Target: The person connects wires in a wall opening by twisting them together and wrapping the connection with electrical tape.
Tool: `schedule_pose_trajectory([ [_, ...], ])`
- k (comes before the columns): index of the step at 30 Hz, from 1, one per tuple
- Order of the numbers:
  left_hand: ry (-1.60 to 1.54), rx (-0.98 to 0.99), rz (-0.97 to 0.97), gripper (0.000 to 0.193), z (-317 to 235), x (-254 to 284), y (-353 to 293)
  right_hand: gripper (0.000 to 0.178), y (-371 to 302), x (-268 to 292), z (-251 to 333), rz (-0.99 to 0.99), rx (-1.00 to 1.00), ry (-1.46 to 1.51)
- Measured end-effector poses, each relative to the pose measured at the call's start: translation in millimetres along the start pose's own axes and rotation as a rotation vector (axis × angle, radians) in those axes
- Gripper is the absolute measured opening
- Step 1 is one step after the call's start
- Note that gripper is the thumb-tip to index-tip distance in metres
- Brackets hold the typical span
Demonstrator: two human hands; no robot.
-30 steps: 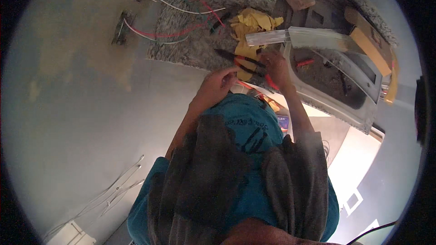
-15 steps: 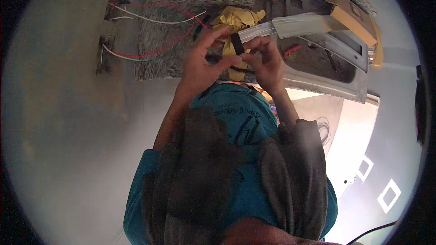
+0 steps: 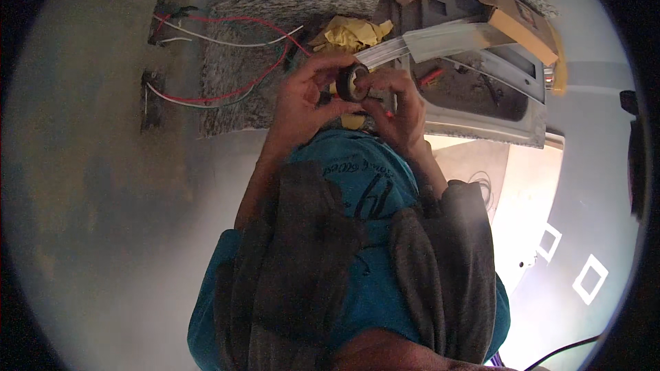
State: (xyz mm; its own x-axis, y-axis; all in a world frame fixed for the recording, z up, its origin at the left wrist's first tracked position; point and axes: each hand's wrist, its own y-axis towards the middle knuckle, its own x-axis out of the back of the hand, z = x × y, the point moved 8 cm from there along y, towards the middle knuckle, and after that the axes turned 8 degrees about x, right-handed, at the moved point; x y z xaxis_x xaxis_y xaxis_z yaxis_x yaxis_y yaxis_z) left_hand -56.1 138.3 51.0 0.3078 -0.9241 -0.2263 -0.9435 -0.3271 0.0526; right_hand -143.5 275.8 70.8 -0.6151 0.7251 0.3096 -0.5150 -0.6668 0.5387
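Just above my torso, a roll of black tape [image 3: 353, 82] is held between both hands, its ring face and pale inner core partly turned into view. My left hand [image 3: 302, 96] is closed on the roll's left side, thumb below and fingers above. From the right, my right hand [image 3: 402, 106] pinches its rim with bent fingers. Fingers hide part of the roll. Beyond the hands lies a crumpled yellow sheet [image 3: 352, 33], cloth or paper. A red wire [image 3: 254, 19] loops close to my left hand.
Wires come from two wall openings [image 3: 152, 99] on the left. A speckled stone counter [image 3: 234, 41] runs behind. To the right are a sink [image 3: 474, 132], a red-handled tool [image 3: 431, 77], long pale strips [image 3: 447, 36] and a cardboard box [image 3: 526, 31].
The tape roll has turned from a dark edge-on band to show its round face. Both hands remain at it; my right fingers have shifted along its rim. The view has shifted slightly.
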Motion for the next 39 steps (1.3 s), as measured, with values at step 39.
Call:
schedule_pose_trajectory([
  [39, 0.747, -0.212, -0.136, 0.062, -42, -10, 8, 0.045, 9, -6, -21, 0.064, -0.215, 0.303],
])
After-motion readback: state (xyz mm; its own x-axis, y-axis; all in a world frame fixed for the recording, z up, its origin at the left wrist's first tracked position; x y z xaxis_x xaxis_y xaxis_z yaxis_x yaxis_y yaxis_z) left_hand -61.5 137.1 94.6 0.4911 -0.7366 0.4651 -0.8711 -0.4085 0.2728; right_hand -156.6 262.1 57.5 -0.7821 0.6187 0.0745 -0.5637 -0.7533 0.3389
